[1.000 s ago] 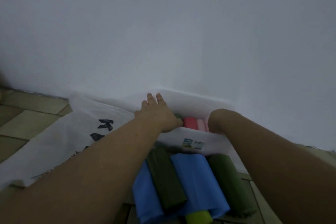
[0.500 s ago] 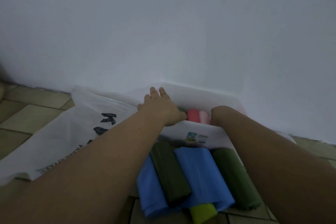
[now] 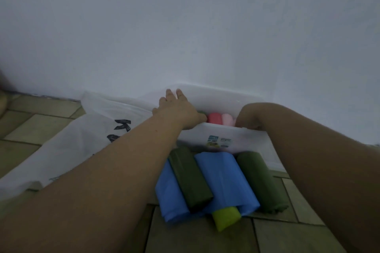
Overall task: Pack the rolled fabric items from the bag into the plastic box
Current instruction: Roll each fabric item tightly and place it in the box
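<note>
Both arms of a person reach into a white plastic box [image 3: 205,135] that sits on a tiled floor [image 3: 185,236] against a pale wall [image 3: 185,26], centre frame, part-way through packing rolled fabric. The left hand [image 3: 178,109] lies palm down over the box's left end, fingers straight and slightly spread and gripping nothing. It appears to press on a green roll [image 3: 201,112] whose edge peeps out beside the thumb. The right hand [image 3: 245,118] dips over the near rim at the box's right end. Its fingers are hidden, so whether it holds anything cannot be told. Between the hands, a red roll [image 3: 214,118] and a pink roll [image 3: 227,119] sit touching inside the box. Five more wait on the floor just in front, lower centre: a narrow blue roll [image 3: 170,195], a dark green roll [image 3: 191,178] lying partly over it, a wide blue roll [image 3: 224,181], an olive roll [image 3: 259,181] at the right, and a lime roll [image 3: 225,219] poking out from under the wide blue one. The white bag [image 3: 86,135], printed in black, lies flat at left, beside the box. The step in hand looks to be settling the rolls already inside. With three visible in the box and five outside, the job seems under half done. The next move likely calls for drawing a hand back to the pile, lifting a roll without letting it unwind, and slotting it in beside its neighbours.
</note>
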